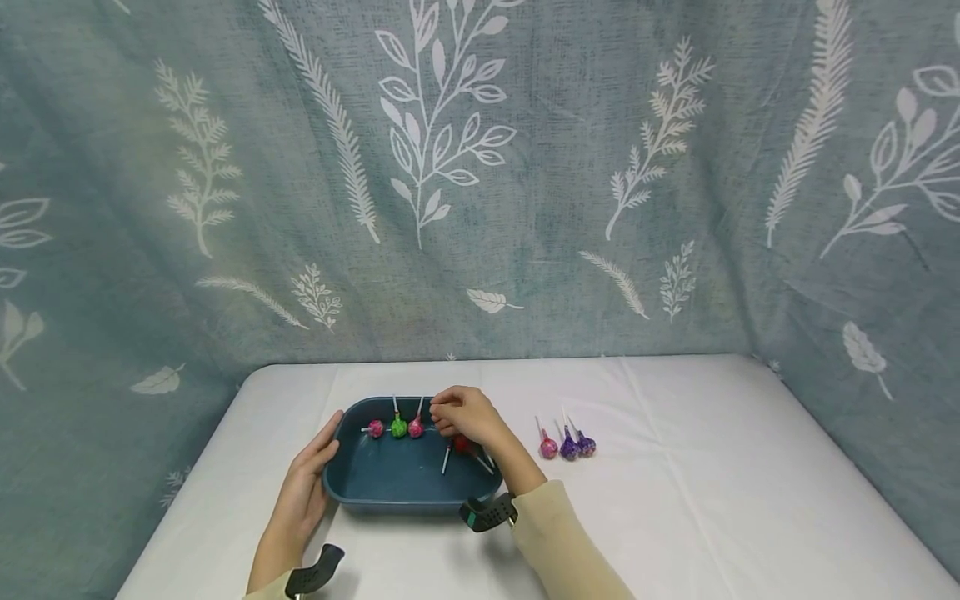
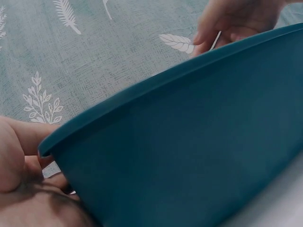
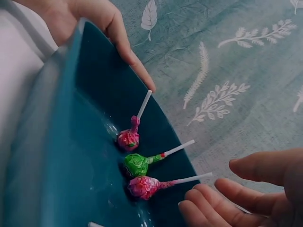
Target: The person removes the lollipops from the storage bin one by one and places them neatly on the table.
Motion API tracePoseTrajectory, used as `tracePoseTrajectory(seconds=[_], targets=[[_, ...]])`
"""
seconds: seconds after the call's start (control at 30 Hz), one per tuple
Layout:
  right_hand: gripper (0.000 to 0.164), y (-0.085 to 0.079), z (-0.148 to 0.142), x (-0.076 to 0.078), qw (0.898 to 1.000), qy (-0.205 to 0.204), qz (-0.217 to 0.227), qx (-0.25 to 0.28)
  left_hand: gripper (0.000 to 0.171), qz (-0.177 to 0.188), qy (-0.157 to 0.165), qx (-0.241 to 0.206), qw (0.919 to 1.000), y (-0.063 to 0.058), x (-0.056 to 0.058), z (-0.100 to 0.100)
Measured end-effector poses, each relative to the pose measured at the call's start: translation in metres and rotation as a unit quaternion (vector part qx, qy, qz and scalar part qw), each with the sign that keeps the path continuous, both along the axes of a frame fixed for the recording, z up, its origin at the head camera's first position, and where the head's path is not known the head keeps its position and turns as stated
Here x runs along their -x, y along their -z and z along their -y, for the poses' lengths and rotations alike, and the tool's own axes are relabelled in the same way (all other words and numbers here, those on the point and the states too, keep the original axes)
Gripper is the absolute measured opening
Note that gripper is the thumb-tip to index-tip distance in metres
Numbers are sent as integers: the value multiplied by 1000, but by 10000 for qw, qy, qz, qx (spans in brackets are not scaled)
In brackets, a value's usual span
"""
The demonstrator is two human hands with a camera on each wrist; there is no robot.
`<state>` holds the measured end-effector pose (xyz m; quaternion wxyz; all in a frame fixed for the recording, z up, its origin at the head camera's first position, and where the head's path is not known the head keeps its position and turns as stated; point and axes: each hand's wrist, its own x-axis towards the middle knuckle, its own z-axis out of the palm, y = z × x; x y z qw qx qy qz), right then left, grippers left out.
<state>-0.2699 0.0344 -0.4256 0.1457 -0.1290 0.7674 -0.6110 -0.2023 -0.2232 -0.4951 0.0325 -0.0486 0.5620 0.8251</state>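
A dark teal tray (image 1: 390, 497) lies on the white table. My left hand (image 1: 306, 479) touches its left side, fingers stretched along the outside of the wall. Over the back right of the tray is my right hand (image 1: 468, 415), its thumb and fingers apart with nothing between them in the right wrist view. Near its fingertips is the stick of a pink lollipop (image 3: 144, 187). Beside that lie a green lollipop (image 3: 136, 164) and another pink lollipop (image 3: 128, 140). Under my right hand, a red lollipop (image 1: 461, 444) and further sticks are partly hidden.
Right of the tray, a pink lollipop (image 1: 548, 448) and purple lollipops (image 1: 569, 450) lie grouped on the white tablecloth (image 1: 720, 483). A grey-green curtain (image 1: 540, 167) with white leaf prints hangs behind the table.
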Motion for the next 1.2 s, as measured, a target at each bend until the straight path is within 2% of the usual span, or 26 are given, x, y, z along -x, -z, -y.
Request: tracePoseTrajectory(seconds=[0.23, 0.4, 0.67, 1.2], targets=[[26, -5, 11, 11, 9985, -225, 465, -195, 53, -5, -16, 9, 10000, 1, 0, -1], [23, -3, 17, 13, 9970, -196, 566, -498, 53, -6, -25, 30, 10000, 2, 0, -1], [20, 6, 23, 13, 9942, -118, 537, -928, 52, -51, -25, 19, 10000, 0, -1, -1], [24, 14, 30, 5, 9929, -221, 456, -1074, 52, 68, -76, 5, 9999, 0, -1, -2]])
